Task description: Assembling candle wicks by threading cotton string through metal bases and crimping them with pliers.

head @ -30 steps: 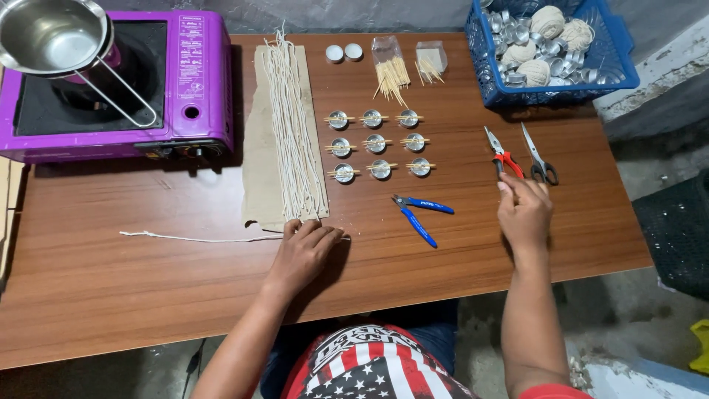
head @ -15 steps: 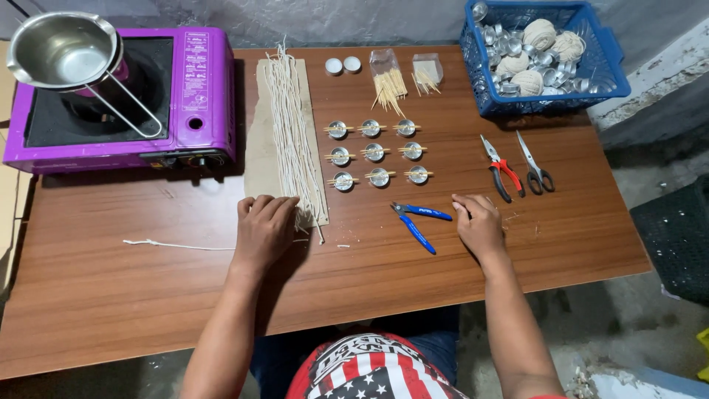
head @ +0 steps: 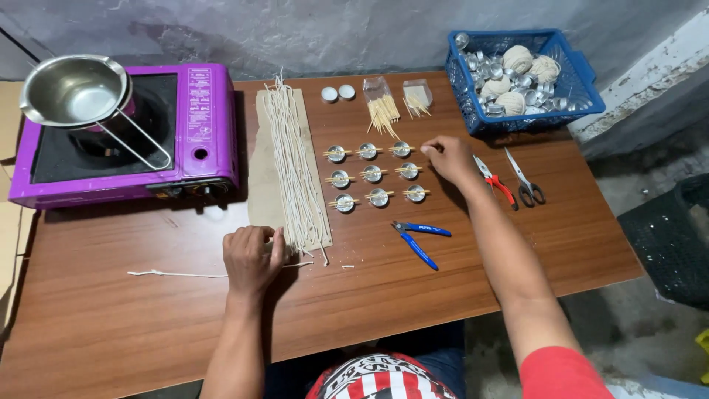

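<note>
**Little Cups in Rows, Strings Waiting**

In the head view, nine small metal cups (head: 371,174) sit in three neat rows in the middle of the brown surface (head: 111,325). Each cup has thin sticks lying across its top. The right hand (head: 447,157) reaches to the top right end of the rows, its fingers pressed together by the stick of the last cup there; whether they really pinch it is hard to tell. The left hand (head: 251,258) rests lower down, left of the middle, with fingers curled on the bottom end of a bunch of pale strings (head: 292,166) lying on brown paper (head: 262,177).

The cups look set up. I think the strings are not all used yet. The pot (head: 74,92) on the purple stove (head: 203,159), upper left, looks empty. Blue pliers (head: 417,240) lie near the middle. More cups wait in the blue basket (head: 580,92), upper right.
</note>
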